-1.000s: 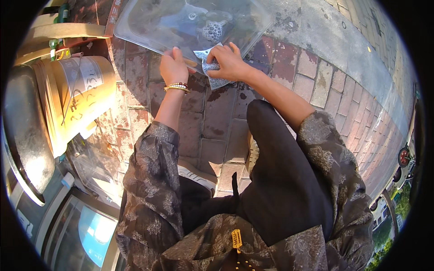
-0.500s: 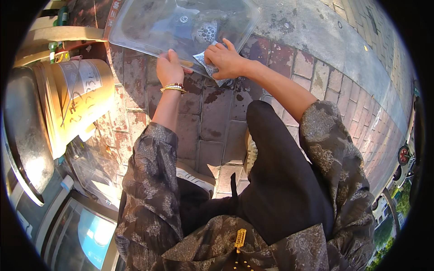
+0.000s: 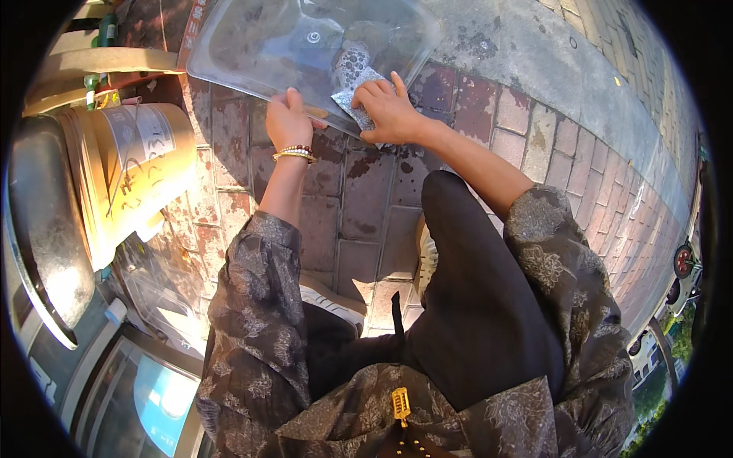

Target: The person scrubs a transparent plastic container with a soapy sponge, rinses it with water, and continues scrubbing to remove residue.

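Observation:
A large clear plastic tub or lid lies tilted at the top of the head view, its near edge towards me. My left hand is closed on that near rim, a beaded bracelet on the wrist. In my right hand is a silvery, sparkling cloth, pressed against the plastic near its lower right corner. The fingers are bent over the cloth, with one finger raised. White suds with large bubbles sit on the plastic just beyond the cloth. The cloth's underside is hidden.
Wet brick paving runs beneath the tub, with a grey concrete strip to the right. At left stand a yellow-brown sack, a dark metal pan and a glass-fronted case. Green bottles are at far left.
My right hand has shifted slightly right and towards me. More of the cloth now shows on the plastic beside the suds. The left hand still grips the rim, almost unmoved.

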Motion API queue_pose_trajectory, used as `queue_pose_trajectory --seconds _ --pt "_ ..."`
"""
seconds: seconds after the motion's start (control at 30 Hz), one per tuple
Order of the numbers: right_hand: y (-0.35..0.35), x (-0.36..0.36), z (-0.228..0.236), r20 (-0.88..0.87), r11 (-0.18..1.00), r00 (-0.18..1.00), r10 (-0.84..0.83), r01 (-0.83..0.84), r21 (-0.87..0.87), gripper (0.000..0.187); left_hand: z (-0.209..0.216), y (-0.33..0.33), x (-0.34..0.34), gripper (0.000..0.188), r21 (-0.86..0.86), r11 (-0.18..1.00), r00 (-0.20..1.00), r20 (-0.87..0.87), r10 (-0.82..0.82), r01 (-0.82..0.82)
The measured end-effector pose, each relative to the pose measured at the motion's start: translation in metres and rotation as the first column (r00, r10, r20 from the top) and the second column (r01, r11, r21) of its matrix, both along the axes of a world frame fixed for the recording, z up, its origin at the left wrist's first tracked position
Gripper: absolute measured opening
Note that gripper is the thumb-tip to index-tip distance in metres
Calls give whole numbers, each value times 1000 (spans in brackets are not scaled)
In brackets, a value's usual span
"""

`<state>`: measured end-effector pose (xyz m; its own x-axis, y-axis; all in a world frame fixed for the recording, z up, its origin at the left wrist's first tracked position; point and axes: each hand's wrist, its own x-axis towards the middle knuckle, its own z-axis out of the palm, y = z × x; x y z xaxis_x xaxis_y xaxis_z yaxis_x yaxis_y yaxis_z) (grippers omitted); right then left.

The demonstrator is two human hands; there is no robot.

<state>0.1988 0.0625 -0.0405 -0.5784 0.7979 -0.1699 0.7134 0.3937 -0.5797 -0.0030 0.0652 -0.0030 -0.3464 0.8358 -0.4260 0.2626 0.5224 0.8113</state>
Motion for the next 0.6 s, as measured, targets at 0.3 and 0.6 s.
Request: queue_pose_trajectory --seconds 0.3,0.6 --pt "53 65 6 -6 938 996 -85 82 338 25 -2 0 -10 46 36 999 996 92 -6 3" --pt "4 -10 -6 -342 992 935 93 -59 109 21 0 -5 -15 53 56 997 989 -137 -50 59"
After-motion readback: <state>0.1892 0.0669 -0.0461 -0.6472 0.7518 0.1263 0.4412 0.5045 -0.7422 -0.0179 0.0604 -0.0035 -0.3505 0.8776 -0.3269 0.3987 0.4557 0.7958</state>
